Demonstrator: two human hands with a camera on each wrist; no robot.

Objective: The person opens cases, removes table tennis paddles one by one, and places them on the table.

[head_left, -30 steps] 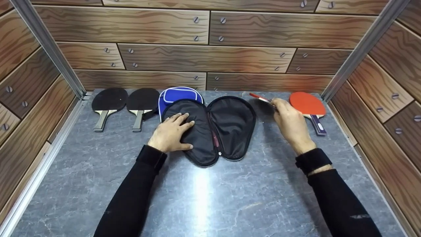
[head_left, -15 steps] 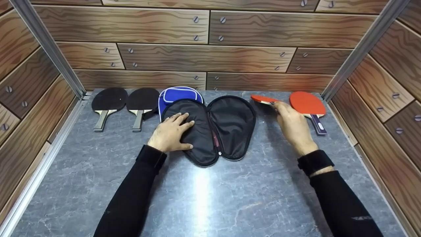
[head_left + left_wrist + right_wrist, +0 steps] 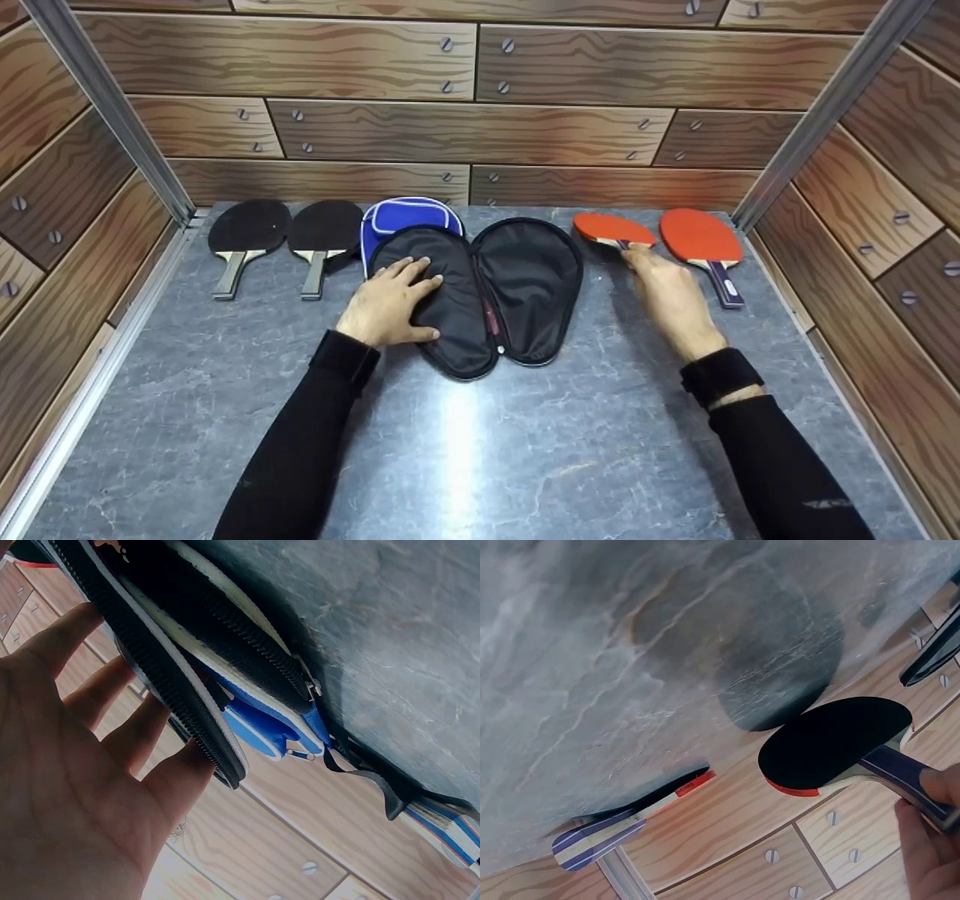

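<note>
My left hand (image 3: 390, 304) rests with fingers spread on the left black panel of an unzipped table tennis bat case (image 3: 529, 292). Blue fabric with white piping (image 3: 409, 215) shows behind that panel. In the left wrist view, the fingertips touch the zipped edge (image 3: 176, 694), and a gap runs between the case's layers. To the right of the case, my right hand (image 3: 671, 300) grips a table tennis bat (image 3: 611, 225) by its handle, raised above the table. Its upper face is red; the right wrist view shows its black underside (image 3: 832, 742).
Another red bat (image 3: 697, 234) lies at the far right, close to my right hand. Two black bats, one at the far left (image 3: 247, 226) and one beside the case (image 3: 324, 225), lie on the grey marbled table (image 3: 570, 450). Wood-patterned walls (image 3: 472, 135) enclose the back and sides.
My right hand has turned the held bat from nearly edge-on to showing its red face, shifting slightly right and nearer. My left hand and the case have stayed still.
</note>
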